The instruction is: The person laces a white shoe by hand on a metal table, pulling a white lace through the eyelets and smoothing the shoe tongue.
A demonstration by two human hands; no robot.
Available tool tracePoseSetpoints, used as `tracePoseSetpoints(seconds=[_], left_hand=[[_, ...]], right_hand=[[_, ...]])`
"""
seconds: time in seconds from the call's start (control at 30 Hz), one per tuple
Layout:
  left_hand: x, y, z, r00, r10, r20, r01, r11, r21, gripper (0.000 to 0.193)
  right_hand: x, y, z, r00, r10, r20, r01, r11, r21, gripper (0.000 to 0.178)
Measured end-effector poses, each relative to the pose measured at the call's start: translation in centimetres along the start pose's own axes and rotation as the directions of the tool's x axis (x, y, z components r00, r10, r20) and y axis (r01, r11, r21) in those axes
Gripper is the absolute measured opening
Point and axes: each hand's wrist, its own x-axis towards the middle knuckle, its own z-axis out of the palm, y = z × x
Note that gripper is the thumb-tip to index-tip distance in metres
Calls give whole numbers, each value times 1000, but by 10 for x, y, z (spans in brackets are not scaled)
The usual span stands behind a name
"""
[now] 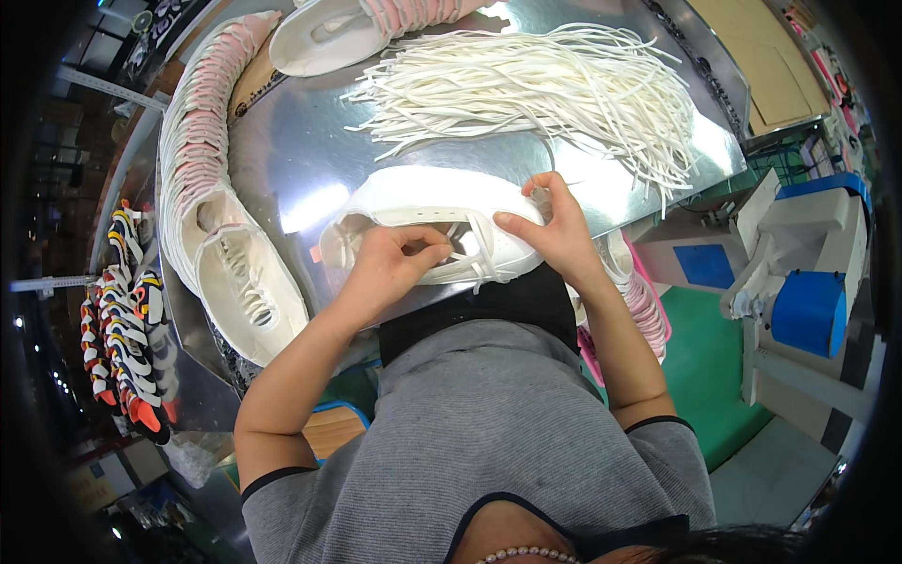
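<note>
A white shoe upper (423, 193) lies on its side in front of me at the table's near edge, its toe toward the right. White shoelace (482, 246) runs across its opening near the toe, with loose loops hanging over the lower side. My left hand (390, 268) reaches over the opening, thumb and forefinger pinched together at the lace; the exact bit between the fingertips is hard to make out. Around the toe, my right hand (561, 235) grips the upper, thumb on top and forefinger bent at the far side.
A heap of loose white laces (536, 94) lies at the back of the metal table (301, 141). Nested white and pink uppers (202, 132) curve along the left edge; another stack (324, 38) lies at the back. A machine with blue parts (808, 310) stands at right.
</note>
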Motion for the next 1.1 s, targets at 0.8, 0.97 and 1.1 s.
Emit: tracePoseSetpoints(seconds=[0.8, 0.97, 1.1], left_hand=[[-31, 86, -51, 825, 564, 42, -554, 792, 257, 11], [-5, 83, -38, 706, 693, -146, -455, 601, 657, 8], [6, 79, -14, 701, 708, -80, -493, 563, 664, 9]], right_hand=[[-2, -16, -32, 986, -164, 10, 125, 709, -694, 53], [-10, -15, -41, 929, -338, -153, 214, 825, -523, 39], [-22, -33, -30, 992, -107, -60, 110, 993, 50, 28]])
